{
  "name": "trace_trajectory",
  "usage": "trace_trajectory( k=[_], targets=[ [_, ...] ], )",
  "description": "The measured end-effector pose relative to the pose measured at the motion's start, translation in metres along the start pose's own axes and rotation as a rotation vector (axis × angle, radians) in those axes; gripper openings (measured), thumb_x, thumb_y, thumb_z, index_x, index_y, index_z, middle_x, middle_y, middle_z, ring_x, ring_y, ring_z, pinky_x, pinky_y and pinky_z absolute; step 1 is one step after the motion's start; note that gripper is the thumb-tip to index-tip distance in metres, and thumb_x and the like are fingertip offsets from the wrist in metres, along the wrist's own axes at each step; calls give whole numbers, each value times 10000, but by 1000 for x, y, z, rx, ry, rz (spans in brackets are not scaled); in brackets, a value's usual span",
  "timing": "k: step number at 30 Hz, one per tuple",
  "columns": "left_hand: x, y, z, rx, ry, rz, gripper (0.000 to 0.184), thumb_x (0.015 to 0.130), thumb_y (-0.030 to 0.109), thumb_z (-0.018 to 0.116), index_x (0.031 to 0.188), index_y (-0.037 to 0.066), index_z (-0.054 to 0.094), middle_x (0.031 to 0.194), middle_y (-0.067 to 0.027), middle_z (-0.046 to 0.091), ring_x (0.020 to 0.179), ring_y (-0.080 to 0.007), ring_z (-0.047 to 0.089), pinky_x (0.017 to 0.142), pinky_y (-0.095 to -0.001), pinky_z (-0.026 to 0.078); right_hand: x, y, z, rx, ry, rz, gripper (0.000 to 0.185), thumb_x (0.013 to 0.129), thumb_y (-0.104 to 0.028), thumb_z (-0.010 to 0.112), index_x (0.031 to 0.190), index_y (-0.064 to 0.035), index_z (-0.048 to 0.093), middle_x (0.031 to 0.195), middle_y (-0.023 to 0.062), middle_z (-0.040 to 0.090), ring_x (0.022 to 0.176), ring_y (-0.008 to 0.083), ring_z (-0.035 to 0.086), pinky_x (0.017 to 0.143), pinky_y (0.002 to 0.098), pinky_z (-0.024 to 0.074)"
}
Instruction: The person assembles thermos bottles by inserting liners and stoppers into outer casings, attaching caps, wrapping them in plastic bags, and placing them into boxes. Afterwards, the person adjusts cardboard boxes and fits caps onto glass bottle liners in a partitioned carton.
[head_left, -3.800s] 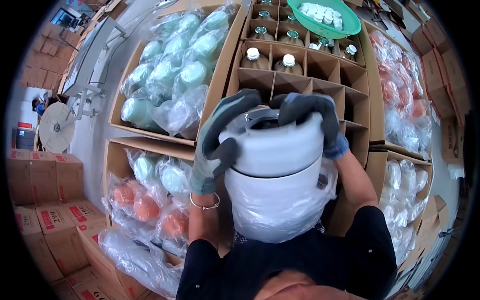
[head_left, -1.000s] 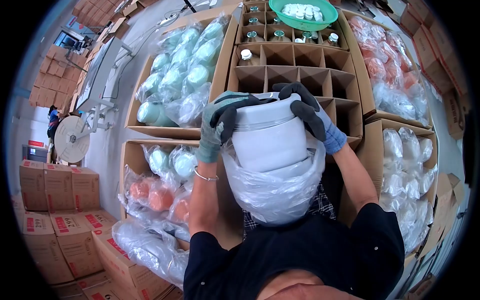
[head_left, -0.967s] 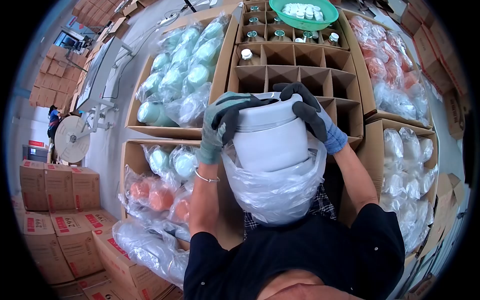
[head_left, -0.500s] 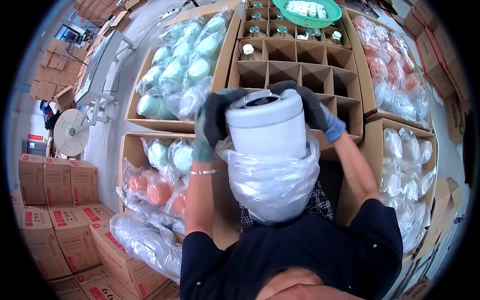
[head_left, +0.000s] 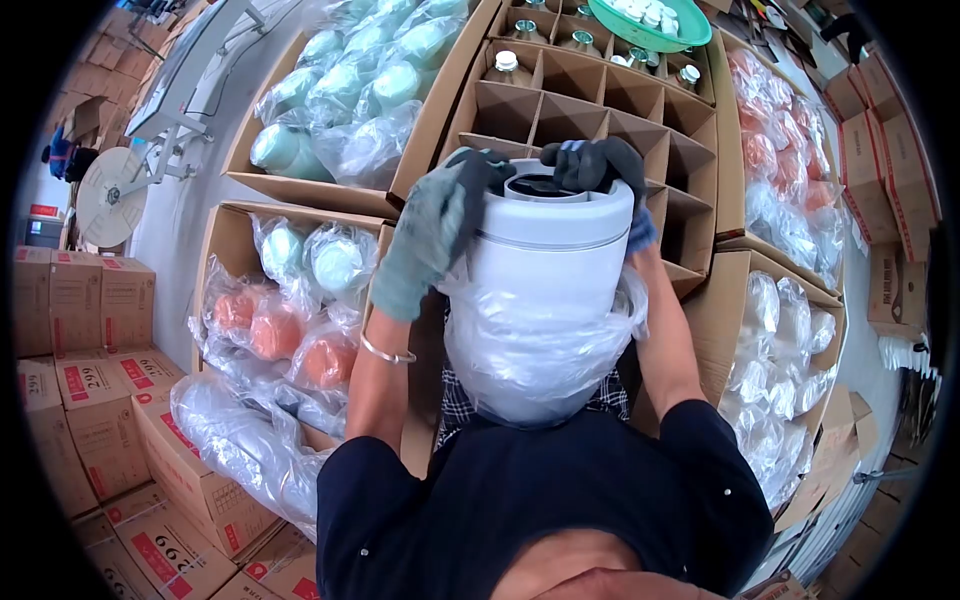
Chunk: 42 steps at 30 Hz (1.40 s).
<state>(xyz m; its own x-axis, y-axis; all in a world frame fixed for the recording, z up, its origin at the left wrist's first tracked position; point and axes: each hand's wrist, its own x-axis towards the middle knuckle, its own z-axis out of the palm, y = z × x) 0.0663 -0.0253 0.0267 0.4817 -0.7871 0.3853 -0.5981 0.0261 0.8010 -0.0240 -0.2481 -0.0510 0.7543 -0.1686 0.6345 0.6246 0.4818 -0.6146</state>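
A white cylindrical casing [head_left: 548,262], like a vacuum flask shell, stands upright against my body with a dark round opening in its top. A clear plastic bag [head_left: 525,345] is bunched around its lower part. My left hand [head_left: 438,225], in a grey-green and black glove, grips the rim on the left. My right hand [head_left: 598,170], in a dark glove, has its fingers curled over the far right of the rim, beside the opening. The fingertips of both hands are partly hidden.
Ahead lies a divided carton [head_left: 575,80] with several capped bottle-shaped flasks. A green basin [head_left: 655,35] of white caps sits on it. Cartons of bagged pale green [head_left: 395,85], orange [head_left: 275,330] and white pieces [head_left: 760,370] flank me. Stacked boxes [head_left: 105,420] stand left; a person [head_left: 65,155] is far left.
My right hand has shifted from the casing's right side onto the top of the rim. My left hand has turned, showing more of its back. The head view has shifted.
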Motion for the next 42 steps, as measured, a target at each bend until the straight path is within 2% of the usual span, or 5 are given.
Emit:
trace_trajectory(
  k=[5,16,26,33,42],
  targets=[
    [-7,96,10,711,-55,-241,351,827,355,642,995,55,579,850,-137,525,748,-296,613,660,-397,493,37,49,30,787,-166,59,564,986,-395,337,468,-175,366,473,13,389,556,185,381,789,319,395],
    [-64,-81,54,-1088,113,-765,408,983,270,479,1286,-2,491,1116,-98,621,1038,-182,590,933,-314,454,18,-135,151,-1079,-76,153,388,693,-208,767,1013,-19,653,917,100,650,791,224,633,744,320,505],
    [-101,87,81,-628,-169,-289,641,896,55,561,1436,-60,236,1202,-127,590,826,-107,610,865,-261,483,8,-118,92,-1901,231,481,490,782,-474,672,877,6,664,819,169,658,750,297,643,718,378,501],
    [-115,98,75,-805,-125,-331,827,831,24,655,1480,-4,144,1532,-117,215,1359,-142,281,1035,-263,351,42,-123,82,-1472,-113,601,464,806,-482,653,970,-48,673,937,111,677,855,248,646,805,347,502],
    [-118,38,12,-632,-185,-633,484,843,126,631,1268,-73,513,1169,-117,606,1069,-153,566,948,-278,434,11,-145,87,-1167,-307,504,318,918,-238,539,1170,-58,611,1135,132,627,1018,232,611,916,332,460]
  ],
)
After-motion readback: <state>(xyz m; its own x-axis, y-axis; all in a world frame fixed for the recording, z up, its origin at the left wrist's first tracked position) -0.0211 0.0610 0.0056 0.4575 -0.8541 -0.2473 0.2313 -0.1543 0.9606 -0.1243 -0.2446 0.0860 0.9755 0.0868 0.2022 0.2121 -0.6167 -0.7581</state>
